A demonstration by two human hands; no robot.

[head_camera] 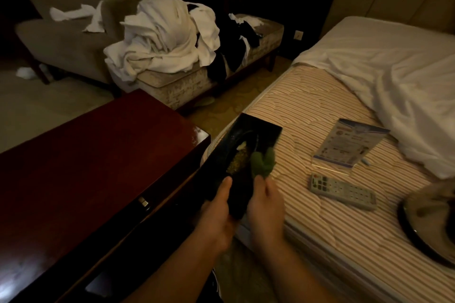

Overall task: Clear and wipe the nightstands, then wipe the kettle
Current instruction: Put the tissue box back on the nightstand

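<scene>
A remote control point(343, 191) and leaflet point(349, 146) lie on the striped mattress point(307, 110); white linen point(162, 34) heaps a bench point(187, 81), possibly towels.

one remote point(343, 191), one leaflet point(344, 146), two hands point(216, 214)

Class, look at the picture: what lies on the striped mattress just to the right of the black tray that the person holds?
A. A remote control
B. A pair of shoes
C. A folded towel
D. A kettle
A: a grey remote control lies flat on the bare mattress, right of the black tray and just below a leaflet.
</scene>
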